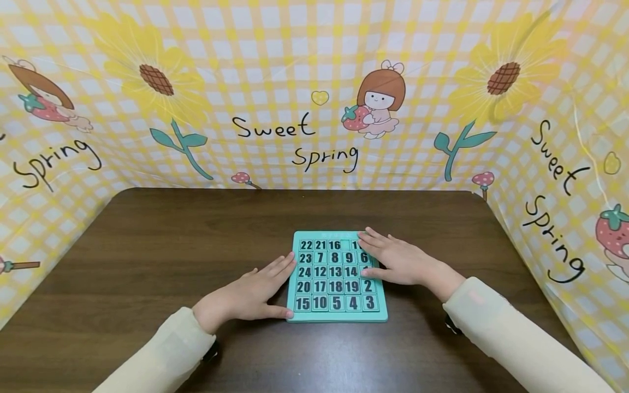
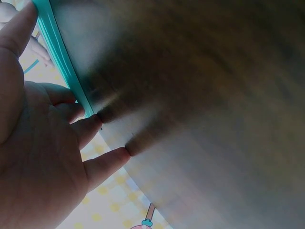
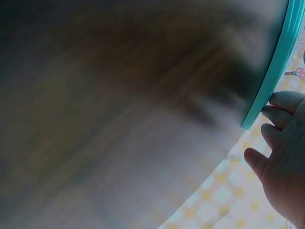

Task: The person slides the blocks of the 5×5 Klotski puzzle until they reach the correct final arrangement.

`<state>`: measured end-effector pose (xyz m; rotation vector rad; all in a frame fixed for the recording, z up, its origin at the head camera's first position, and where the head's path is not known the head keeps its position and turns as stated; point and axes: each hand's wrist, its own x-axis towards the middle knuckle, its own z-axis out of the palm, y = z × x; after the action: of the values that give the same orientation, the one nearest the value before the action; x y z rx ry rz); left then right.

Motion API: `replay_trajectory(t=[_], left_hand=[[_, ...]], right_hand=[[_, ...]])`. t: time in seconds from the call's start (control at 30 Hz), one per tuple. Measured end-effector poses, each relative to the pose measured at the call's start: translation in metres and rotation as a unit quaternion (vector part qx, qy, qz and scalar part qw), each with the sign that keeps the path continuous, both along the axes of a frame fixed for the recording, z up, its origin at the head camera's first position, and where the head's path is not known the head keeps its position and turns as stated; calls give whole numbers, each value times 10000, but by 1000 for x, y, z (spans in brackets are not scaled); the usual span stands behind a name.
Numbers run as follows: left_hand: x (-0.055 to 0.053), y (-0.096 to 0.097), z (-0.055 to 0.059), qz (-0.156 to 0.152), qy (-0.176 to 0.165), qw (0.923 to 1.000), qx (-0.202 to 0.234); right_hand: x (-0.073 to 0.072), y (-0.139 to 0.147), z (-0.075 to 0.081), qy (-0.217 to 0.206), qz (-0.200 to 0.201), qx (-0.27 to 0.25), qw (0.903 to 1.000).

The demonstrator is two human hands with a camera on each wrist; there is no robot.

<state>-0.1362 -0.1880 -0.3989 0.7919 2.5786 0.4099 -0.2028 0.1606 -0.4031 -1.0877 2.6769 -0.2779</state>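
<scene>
A teal sliding number puzzle lies flat on the table, black-numbered tiles in its frame. The top row has a gap right of tile 16. Along the puzzle's left edge, my left hand touches the frame with extended fingers, its thumb at the lower left corner. My right hand lies over the upper right side, its thumb on a right-column tile and its fingers partly covering the top right tile. From the left wrist, the fingers show against the frame's side; the right wrist view has fingertips at the teal edge.
The brown wooden table extends around the puzzle. A yellow checked cloth with flowers and lettering hangs along the back and both sides. Light sleeves cover both forearms.
</scene>
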Motion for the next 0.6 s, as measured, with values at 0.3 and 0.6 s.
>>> replay_trajectory(t=[0.3,0.6], left_hand=[[0,0,-1,-14,21,10000,-19],[0,0,-1,-26,35,10000,-35]], right_hand=[[-4,-14,0,19,212,123,9997],[-11,5,1,-213,-246,-154,9994]])
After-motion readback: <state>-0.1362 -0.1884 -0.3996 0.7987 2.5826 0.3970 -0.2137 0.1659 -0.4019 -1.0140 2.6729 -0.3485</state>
